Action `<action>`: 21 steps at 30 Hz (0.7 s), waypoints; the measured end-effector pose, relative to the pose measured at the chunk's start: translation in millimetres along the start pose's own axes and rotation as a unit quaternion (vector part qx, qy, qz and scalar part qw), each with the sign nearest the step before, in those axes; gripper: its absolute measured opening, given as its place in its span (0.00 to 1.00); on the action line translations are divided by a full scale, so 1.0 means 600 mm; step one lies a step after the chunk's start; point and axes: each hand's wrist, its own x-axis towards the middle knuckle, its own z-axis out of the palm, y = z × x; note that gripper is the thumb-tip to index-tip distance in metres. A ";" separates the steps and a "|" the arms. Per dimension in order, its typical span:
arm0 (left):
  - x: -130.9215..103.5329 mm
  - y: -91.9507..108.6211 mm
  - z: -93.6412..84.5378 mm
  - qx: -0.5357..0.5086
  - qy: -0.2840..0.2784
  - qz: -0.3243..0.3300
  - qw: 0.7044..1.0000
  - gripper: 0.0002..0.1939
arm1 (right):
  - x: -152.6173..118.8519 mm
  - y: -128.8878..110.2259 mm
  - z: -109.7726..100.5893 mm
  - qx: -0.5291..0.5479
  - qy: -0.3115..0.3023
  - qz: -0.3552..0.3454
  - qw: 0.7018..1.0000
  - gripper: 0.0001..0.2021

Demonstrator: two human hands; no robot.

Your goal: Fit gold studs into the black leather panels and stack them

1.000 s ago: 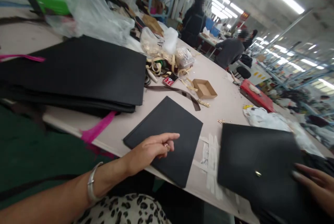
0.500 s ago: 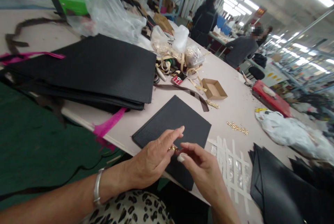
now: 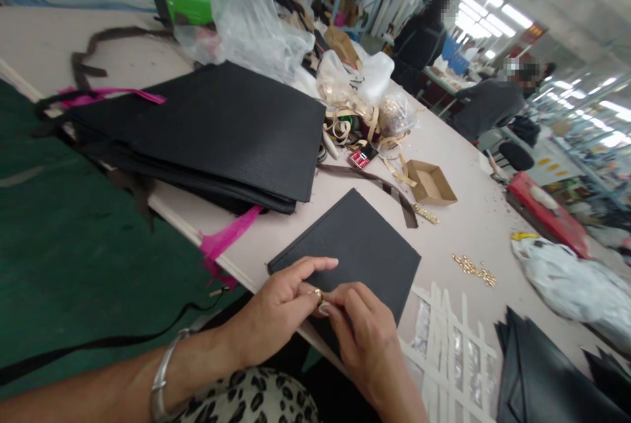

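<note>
Black panel [image 3: 359, 239]: beneath the fingers of left hand [image 3: 269, 318] and right hand [image 3: 367, 337]. Small gold piece [image 3: 318, 294]: among the fingers; whether clamped, cannot tell. Gold bits [image 3: 474, 270]: right of them.

One black, flat, four-sided panel of leather-like material [image 3: 357, 236]. Face bare, narrow line along left edge. Lies flat on the pale tabletop [image 3: 456, 229], set diagonally, one corner pointing away; near portion covered by the left hand [image 3: 273, 301] and right hand [image 3: 367, 331].

One small, shiny, gold-coloured piece [image 3: 318, 295]. Sits where both hands' fingers meet; held or worn, cannot tell.
</note>
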 end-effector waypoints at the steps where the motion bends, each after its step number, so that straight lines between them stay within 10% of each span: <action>1: 0.000 0.002 -0.009 -0.006 0.009 -0.007 1.000 0.23 | 0.000 0.006 -0.003 0.004 0.005 0.007 1.000 0.08; 10: -0.005 0.034 -0.113 0.095 0.154 -0.067 0.981 0.31 | 0.007 0.099 -0.041 0.156 0.126 0.296 0.934 0.17; 16: -0.053 0.029 -0.107 -0.097 0.131 -0.199 0.966 0.40 | 0.017 0.116 -0.039 0.229 0.122 0.303 0.917 0.19; 21: -0.042 0.033 -0.086 -0.161 0.079 -0.231 0.956 0.22 | 0.017 0.120 -0.038 0.230 0.093 0.295 0.923 0.18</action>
